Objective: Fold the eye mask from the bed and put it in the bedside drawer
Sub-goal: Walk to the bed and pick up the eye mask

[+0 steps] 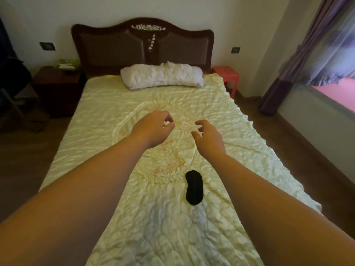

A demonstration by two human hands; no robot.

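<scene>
A black eye mask (194,187) lies flat on the pale yellow quilted bedspread (99,116), near the foot of the bed and between my forearms. My left hand (153,127) hovers over the middle of the bed, fingers loosely curled and holding nothing. My right hand (208,135) is beside it, fingers apart and empty. Both hands are well beyond the mask, towards the headboard. A dark wooden bedside cabinet (55,89) stands left of the bed's head; its drawer front is in shadow.
A white pillow (162,75) lies against the dark headboard (143,45). A red plastic stool (226,77) stands right of the bed's head. Green and white items (66,64) sit on the cabinet. A purple curtain (299,60) and window are at the right.
</scene>
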